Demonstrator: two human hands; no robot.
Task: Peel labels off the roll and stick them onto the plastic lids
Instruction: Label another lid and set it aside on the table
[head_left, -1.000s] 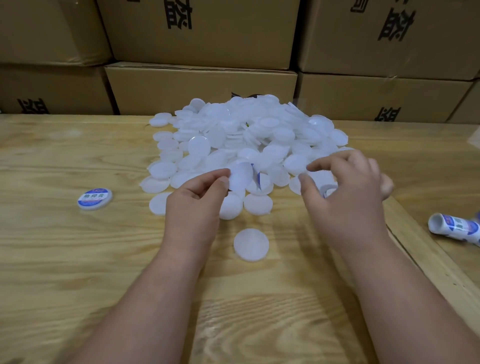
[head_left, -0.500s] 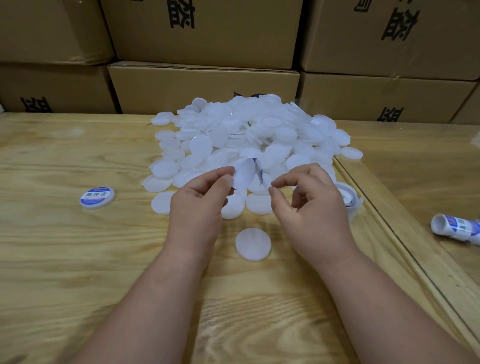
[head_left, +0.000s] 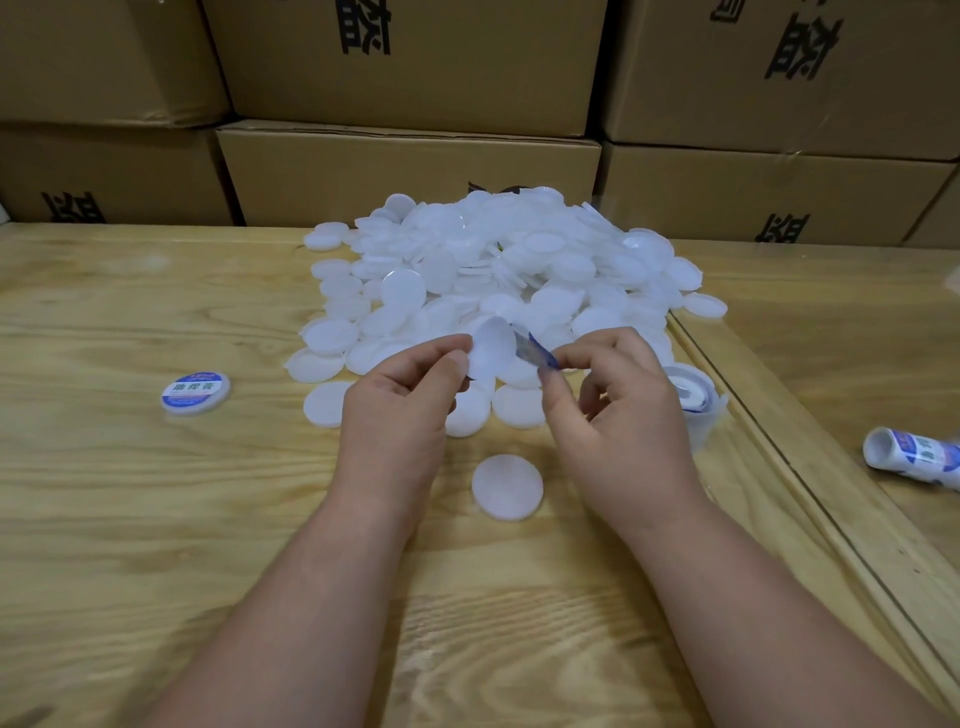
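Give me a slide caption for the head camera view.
Left hand holds a white lid while right hand brings a blue label to it.

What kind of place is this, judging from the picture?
Probably a small packing workshop or storeroom: stacked cardboard boxes behind a plywood table, a heap of plastic lids, and a label roll.
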